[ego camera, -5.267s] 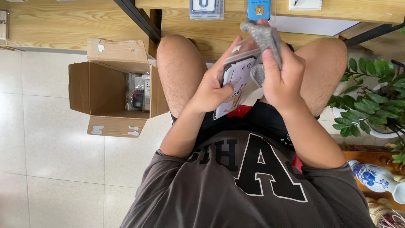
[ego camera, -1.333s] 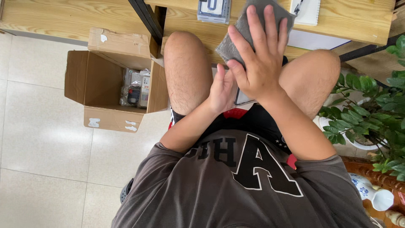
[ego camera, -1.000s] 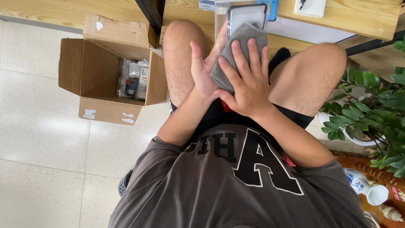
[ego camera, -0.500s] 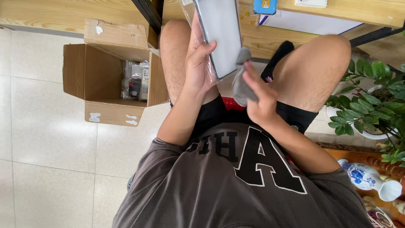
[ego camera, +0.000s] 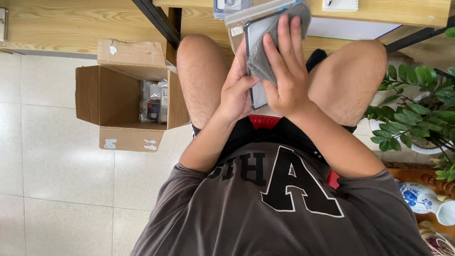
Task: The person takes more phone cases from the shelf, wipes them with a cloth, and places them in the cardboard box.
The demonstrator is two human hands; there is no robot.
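Pressing cloth [ego camera: 279,40] flat again, tablet [ego camera: 258,61]

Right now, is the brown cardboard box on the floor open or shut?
Open: the brown cardboard box has its flaps spread outward, and small packaged items show inside.
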